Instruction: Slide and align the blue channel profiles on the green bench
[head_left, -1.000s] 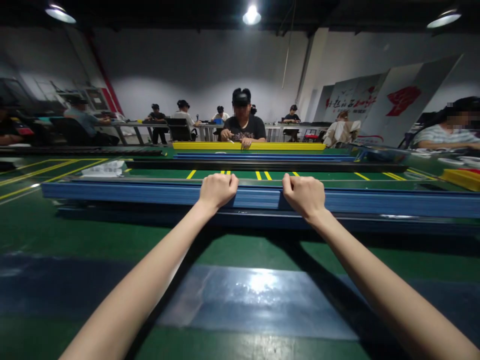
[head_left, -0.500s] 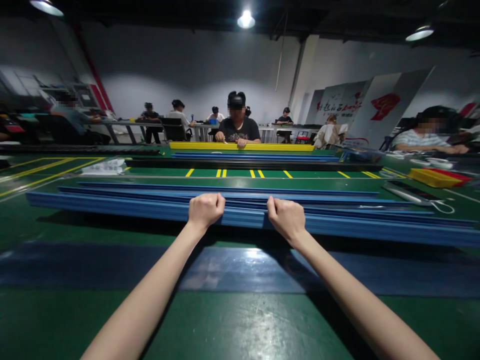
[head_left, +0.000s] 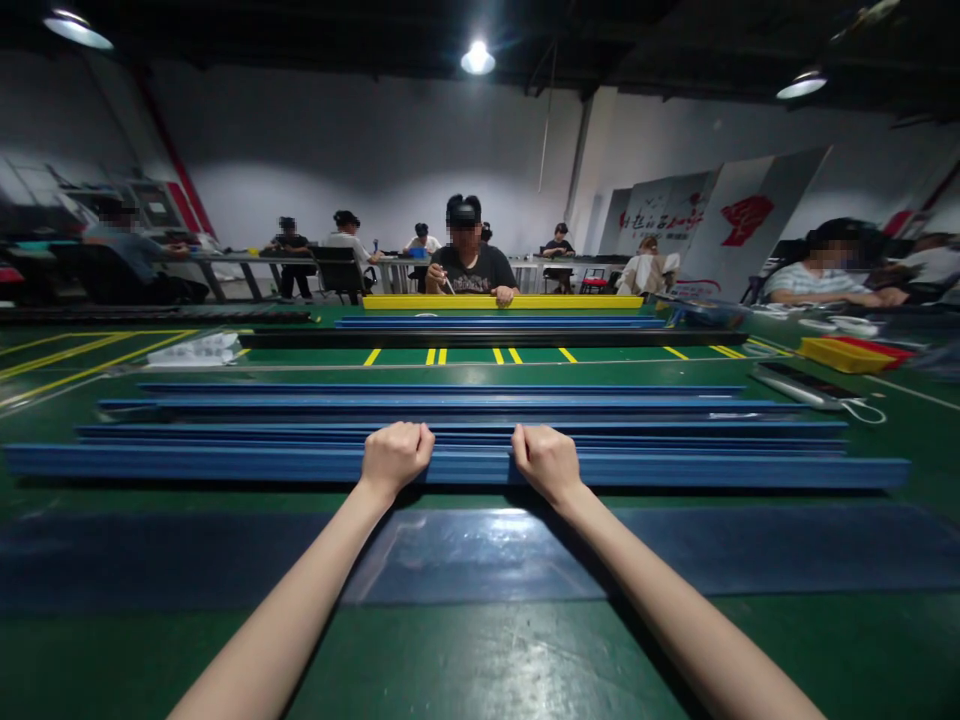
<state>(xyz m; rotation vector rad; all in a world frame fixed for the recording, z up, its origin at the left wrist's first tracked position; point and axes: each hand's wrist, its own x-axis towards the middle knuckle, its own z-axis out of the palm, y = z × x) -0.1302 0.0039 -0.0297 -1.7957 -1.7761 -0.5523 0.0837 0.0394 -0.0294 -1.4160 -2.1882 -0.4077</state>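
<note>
My left hand (head_left: 397, 458) and my right hand (head_left: 547, 460) are both closed around the nearest long blue strip (head_left: 225, 467), a short distance apart near its middle. The strip runs almost level from the left edge to the right side. Just behind it lie several more long blue strips (head_left: 247, 408), roughly parallel. In front, under my forearms, a wide flat clear sheet (head_left: 480, 555) with a bluish sheen spans the green table (head_left: 465, 660).
Farther back are a black strip (head_left: 480, 338), thin blue strips and a yellow strip (head_left: 555, 301), where a person (head_left: 480, 268) sits facing me. A phone (head_left: 802, 382), a yellow tray (head_left: 844, 355) and a crumpled plastic bag (head_left: 195, 350) lie around. Other people sit beyond.
The held strip has come lower and nearer with both hands, and now looks level instead of slanted. The strips behind it look more spread apart.
</note>
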